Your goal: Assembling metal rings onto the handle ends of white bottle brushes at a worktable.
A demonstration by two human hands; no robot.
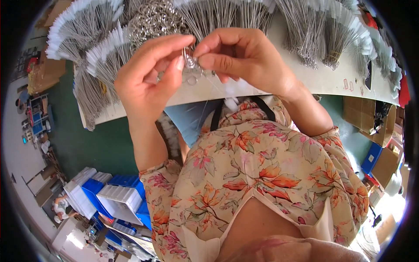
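Above the table's near edge, my left hand (pixel 150 72) pinches a shiny metal ring (pixel 185 51) between thumb and fingertips. My right hand (pixel 238 56) is closed right beside it, thumb against forefinger, at a small cluster of metal loops (pixel 190 63). Thin wires slant down from there to white bristle tips (pixel 231 104) in front of my body, so the right fingers appear to grip thin wire brushes by their looped ends. Another small ring (pixel 192 80) shows just below the fingers. The fingertips partly hide how ring and loops join.
A heap of metal rings (pixel 159 19) lies on the white table (pixel 301 81) beyond my left hand. Bundles of wire brushes (pixel 214 15) line the back, with more at left (pixel 91 94) and right (pixel 340 37). Blue and white crates (pixel 120 196) and cardboard boxes (pixel 364 115) stand around.
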